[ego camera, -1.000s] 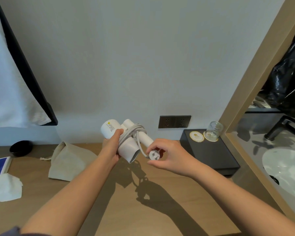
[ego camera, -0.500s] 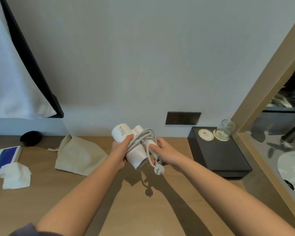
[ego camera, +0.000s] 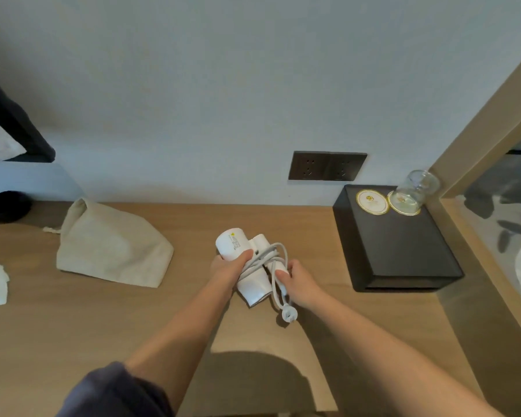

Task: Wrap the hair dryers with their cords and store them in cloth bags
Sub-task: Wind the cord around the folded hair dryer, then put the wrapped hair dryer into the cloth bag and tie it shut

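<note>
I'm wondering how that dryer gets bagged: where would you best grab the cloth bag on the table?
Likely the cloth bag by its puckered mouth at the far-left end, where the drawstring trails out, coming from the left. Pinching that rim should open it for the hair dryer.

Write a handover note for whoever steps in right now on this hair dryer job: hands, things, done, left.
Hands: left hand grips the hair dryer by its barrel; right hand holds its handle end.
Done: cord wound round the dryer; plug loose, at or just above the table.
Bag: cloth bag lies on the table to the left, apart from both hands.
Left: secure the plug, put the dryer in the bag.
</note>
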`<control>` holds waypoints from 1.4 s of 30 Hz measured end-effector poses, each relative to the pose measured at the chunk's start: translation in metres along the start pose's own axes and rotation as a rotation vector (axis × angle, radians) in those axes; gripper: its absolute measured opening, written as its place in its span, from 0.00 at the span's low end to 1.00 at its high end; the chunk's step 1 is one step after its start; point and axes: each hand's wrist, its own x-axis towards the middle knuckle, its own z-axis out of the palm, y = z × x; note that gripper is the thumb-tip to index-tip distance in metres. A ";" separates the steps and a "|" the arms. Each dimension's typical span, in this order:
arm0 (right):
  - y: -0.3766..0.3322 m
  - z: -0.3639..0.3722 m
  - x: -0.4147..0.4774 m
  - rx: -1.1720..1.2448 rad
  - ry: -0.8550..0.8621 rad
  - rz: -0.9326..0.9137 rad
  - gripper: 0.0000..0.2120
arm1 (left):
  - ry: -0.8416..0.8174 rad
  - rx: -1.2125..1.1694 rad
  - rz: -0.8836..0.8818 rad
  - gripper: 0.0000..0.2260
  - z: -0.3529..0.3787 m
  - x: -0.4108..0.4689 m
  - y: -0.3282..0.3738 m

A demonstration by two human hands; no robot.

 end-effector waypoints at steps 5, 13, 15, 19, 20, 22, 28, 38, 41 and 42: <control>0.017 -0.007 0.016 -0.050 0.097 -0.051 0.13 | 0.063 0.120 0.062 0.38 0.015 0.012 -0.003; 0.027 -0.010 0.019 -0.013 0.073 -0.096 0.13 | 0.051 0.171 0.133 0.23 0.026 0.004 -0.010; 0.027 -0.011 0.017 -0.025 0.044 -0.104 0.13 | 0.028 0.162 0.164 0.17 0.025 -0.005 -0.012; 0.024 -0.015 0.010 -0.156 0.053 -0.154 0.20 | 0.003 0.256 0.251 0.12 0.015 -0.025 -0.011; 0.021 -0.017 0.008 -0.233 0.074 -0.179 0.24 | 0.029 0.362 0.292 0.10 0.009 -0.027 -0.011; 0.010 -0.020 0.000 -0.402 0.116 -0.256 0.30 | 0.093 0.627 0.359 0.11 -0.013 -0.030 -0.015; -0.046 -0.003 -0.019 -0.765 0.126 -0.533 0.27 | 0.241 0.992 0.486 0.26 -0.089 -0.036 -0.010; -0.108 0.093 0.003 -1.018 0.020 -0.721 0.28 | 0.217 1.567 0.434 0.19 -0.170 0.001 -0.009; -0.105 0.102 0.010 -1.075 0.008 -0.690 0.28 | 0.113 1.619 0.527 0.20 -0.160 0.005 -0.022; -0.103 0.104 0.012 -1.094 0.003 -0.683 0.28 | 0.053 1.565 0.567 0.20 -0.154 0.005 -0.026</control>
